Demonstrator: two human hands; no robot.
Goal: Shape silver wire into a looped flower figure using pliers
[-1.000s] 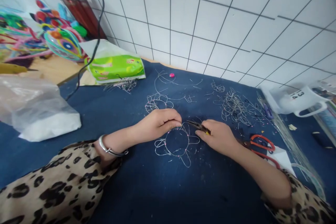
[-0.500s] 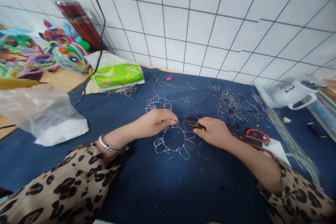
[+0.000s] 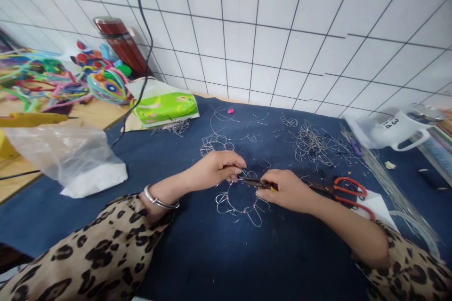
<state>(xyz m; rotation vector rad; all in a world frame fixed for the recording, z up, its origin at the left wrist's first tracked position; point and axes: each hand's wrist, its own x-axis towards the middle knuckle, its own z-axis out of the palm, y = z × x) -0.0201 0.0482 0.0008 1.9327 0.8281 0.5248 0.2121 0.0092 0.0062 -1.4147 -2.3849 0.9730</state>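
Note:
My left hand pinches the upper left edge of a wire ring, which has thin wire loops around it like petals and small pink spots along its circle. In my right hand is a pair of pliers. Their narrow dark jaws point left and meet the top of the ring, close to my left fingertips. Whether the jaws are closed on the wire is too small to tell. Behind my left hand lies a second looped wire ring, partly covered by that hand.
Red-handled scissors lie right of my right hand, near a tangle of wire pieces and long straight wires. A white mug stands far right. At left are a plastic bag, green tissue pack and red thermos.
The pliers have moved left, from beside the ring onto its top edge near my left fingers. The whole view has shifted slightly, so things appear lower and further right.

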